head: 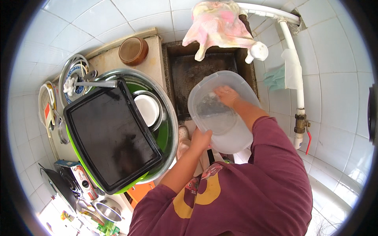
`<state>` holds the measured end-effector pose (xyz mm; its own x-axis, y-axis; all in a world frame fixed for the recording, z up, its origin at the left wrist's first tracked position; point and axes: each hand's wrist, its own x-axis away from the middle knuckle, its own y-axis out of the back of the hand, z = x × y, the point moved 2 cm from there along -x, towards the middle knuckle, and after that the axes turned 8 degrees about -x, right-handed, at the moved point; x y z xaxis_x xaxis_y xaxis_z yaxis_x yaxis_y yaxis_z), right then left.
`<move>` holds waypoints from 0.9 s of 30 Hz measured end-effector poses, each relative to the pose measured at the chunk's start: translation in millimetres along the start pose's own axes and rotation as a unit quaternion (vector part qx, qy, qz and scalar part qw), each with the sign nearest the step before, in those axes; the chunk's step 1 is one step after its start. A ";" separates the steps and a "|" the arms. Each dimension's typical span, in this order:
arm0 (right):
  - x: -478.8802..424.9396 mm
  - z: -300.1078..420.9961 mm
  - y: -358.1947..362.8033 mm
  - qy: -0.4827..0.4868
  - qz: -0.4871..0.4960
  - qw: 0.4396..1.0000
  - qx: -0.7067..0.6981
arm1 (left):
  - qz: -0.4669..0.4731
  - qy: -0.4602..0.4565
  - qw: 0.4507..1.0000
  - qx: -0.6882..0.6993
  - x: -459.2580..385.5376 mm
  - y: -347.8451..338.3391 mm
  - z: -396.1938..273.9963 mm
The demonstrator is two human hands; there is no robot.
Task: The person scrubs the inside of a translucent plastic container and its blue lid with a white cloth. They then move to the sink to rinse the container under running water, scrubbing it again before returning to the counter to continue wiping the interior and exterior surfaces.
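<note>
A translucent plastic basin (224, 138) is held tilted over the front part of a dark stone sink (203, 63). My left hand (202, 138) grips its near left rim, fingers partly hidden behind the wall. Inside the basin, my right hand (226, 96) rests against the inner surface, with something small and whitish by the fingertips; whether it holds anything I cannot tell. To the left, a black rectangular tray (112, 138) lies across a large metal basin (174, 132) with a green basin in it. White bowls (146, 110) are nested beside the tray.
A brown round pot (133, 51) stands on the counter behind the metal basin. A pink and yellow cloth (218, 26) hangs over the sink near a white pipe (299, 97) with a red-handled valve (301, 124). A wok (59, 185) and metal bowl (108, 209) are at lower left.
</note>
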<state>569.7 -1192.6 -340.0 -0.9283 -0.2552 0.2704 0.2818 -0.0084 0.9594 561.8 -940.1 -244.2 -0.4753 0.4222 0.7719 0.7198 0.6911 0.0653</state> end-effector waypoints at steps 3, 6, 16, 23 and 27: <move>26.1 10.4 3.0 -0.007 0.164 0.950 0.265 | -0.016 0.020 0.999 0.033 8.5 0.8 -11.6; 55.7 36.3 -23.7 -0.020 0.364 0.917 0.164 | -0.017 0.051 0.997 0.056 11.4 1.5 -20.3; 26.4 129.1 -111.5 -0.132 0.294 0.894 -0.311 | -0.037 0.013 0.998 -0.041 -3.2 -4.9 9.6; -18.9 97.8 -55.7 -0.125 0.037 0.971 -0.203 | -0.016 0.024 0.999 -0.035 5.9 -2.4 5.3; -14.9 23.1 -31.6 0.031 0.070 0.997 0.026 | -0.002 0.028 0.998 -0.052 11.2 2.5 -2.7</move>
<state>569.0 -1166.2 -372.5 -0.8635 -0.3095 0.3981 0.3934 0.0805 0.9158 559.7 -935.3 -233.6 -0.4523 0.3839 0.8050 0.7680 0.6266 0.1327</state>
